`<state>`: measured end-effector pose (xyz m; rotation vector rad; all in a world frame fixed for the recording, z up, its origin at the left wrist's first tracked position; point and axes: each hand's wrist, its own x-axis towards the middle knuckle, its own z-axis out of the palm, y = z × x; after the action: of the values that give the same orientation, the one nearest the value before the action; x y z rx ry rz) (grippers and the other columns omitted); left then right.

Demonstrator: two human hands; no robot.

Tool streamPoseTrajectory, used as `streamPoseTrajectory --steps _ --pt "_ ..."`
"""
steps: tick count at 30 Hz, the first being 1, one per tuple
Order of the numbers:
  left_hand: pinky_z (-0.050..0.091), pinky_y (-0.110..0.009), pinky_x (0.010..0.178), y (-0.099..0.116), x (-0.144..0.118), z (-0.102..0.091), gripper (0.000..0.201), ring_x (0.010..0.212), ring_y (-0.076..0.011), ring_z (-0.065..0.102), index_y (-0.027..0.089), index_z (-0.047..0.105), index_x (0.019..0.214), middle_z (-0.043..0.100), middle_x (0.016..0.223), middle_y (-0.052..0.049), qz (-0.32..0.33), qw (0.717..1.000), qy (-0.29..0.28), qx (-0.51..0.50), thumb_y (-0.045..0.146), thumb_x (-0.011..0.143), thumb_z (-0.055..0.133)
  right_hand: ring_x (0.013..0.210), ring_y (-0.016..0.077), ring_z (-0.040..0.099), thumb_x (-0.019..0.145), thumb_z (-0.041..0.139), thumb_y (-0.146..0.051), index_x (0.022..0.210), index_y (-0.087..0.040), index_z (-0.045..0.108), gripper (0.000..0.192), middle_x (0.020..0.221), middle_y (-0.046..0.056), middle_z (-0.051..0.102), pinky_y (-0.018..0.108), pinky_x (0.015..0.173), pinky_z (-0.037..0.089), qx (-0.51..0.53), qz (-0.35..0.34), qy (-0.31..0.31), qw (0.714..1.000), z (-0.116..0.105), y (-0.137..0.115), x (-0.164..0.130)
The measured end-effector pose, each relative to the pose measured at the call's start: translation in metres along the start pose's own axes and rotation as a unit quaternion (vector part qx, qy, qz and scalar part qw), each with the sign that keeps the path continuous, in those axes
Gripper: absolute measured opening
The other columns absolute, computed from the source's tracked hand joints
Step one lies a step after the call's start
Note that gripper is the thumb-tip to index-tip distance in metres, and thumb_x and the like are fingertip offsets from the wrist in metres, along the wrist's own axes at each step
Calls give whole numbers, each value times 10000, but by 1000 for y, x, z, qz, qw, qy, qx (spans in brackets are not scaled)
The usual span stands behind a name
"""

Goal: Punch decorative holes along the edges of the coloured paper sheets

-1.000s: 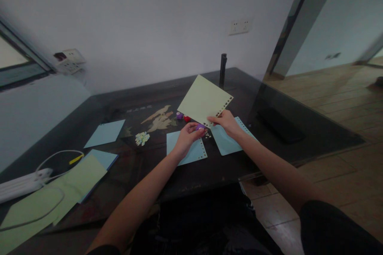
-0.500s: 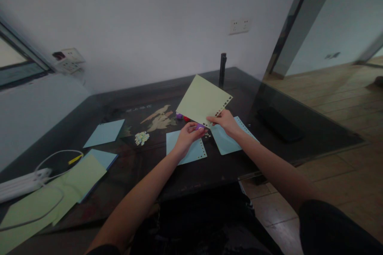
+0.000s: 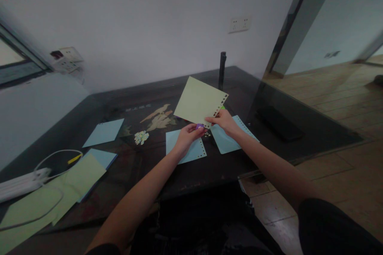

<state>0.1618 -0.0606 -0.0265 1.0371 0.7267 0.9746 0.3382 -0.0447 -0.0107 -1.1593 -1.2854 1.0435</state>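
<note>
My left hand [image 3: 186, 137] is closed around a small purple paper punch [image 3: 200, 126] at the paper's lower corner. Between the fingers of my right hand [image 3: 226, 122] is a pale yellow-green sheet of paper [image 3: 200, 99], tilted up over the table. A row of punched shapes runs along its right edge, and its bottom corner meets the punch. Whether the corner lies inside the slot cannot be made out. Beneath my hands lie two light blue sheets, a left one [image 3: 191, 152] and a right one [image 3: 228, 144], both with punched edges. Tiny paper bits [image 3: 207, 134] are scattered between them.
A heap of paper cut-outs [image 3: 141, 138] lies on the dark table [image 3: 143, 179]. More blue paper [image 3: 104, 132] and yellow-green sheets [image 3: 86, 177] are at the left, near a white power strip [image 3: 24, 184]. A black upright object [image 3: 222, 71] stands behind; a dark flat object [image 3: 279, 123] lies right.
The yellow-green sheet has shifted left through the punch area. A bright green object now shows behind its right edge, while the red and purple items behind it are mostly covered.
</note>
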Motion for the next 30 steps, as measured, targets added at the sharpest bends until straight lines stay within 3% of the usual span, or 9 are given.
streamPoseTrajectory --steps 7,12,22,30 --pt "473 -277 710 3 -1 -2 369 829 -177 639 128 657 837 686 864 -79 -5 996 56 65 377 609 807 599 165 601 610 757 -339 761 -115 671 284 707 79 688 302 567 496 -34 2 -35 999 -1 3 2" --pt "383 -224 566 3 1 -4 386 666 -115 584 136 665 796 671 805 -54 -18 994 68 87 437 593 799 602 164 603 666 733 -344 765 -115 672 257 716 82 689 297 577 506 -57 -1 -67 996 -2 4 2" --pt "431 -246 665 -2 5 -5 349 627 -87 543 119 661 772 629 703 -7 -10 1000 25 -1 356 575 826 580 157 595 722 684 -343 755 -113 660 233 692 90 677 305 582 522 -85 2 -91 992 -3 4 2" --pt "408 -255 665 -2 6 -6 321 599 -85 514 117 641 690 596 638 10 -23 999 26 -13 338 564 835 633 209 619 733 675 -291 728 -121 675 170 695 82 658 361 613 518 -150 -38 -88 984 -7 1 3"
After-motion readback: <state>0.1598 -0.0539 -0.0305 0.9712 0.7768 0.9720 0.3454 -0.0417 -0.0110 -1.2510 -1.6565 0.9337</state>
